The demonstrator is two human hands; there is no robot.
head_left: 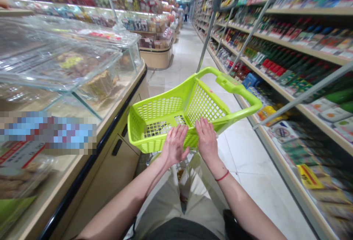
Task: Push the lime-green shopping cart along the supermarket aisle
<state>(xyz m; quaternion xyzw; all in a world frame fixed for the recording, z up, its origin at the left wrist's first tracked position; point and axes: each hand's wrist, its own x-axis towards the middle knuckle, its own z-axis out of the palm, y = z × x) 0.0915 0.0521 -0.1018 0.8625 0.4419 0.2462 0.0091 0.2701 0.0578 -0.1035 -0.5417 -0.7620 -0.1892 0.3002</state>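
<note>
A lime-green shopping cart basket (146, 146) stands sideways just in front of me, with its handle (249, 100) to the right. The basket has lattice sides and a perforated floor, and a slotted panel (205, 102) slants across its right part. Against the near rim lies my left hand (175, 144), its fingers stretched out and the thumb apart. My right hand (206, 139) rests on the same rim a little further right, fingers extended over the edge. Neither hand is wrapped round anything. The cart's lower frame is mostly hidden behind my hands and legs.
To the left runs a counter with a black edge (102, 146) and clear display boxes (82, 65) of packaged food. Shelves (306, 43) of packets line the right side, behind slanting grey poles (256, 27). A tiled aisle (186, 43) leads ahead to a distant person (186, 13).
</note>
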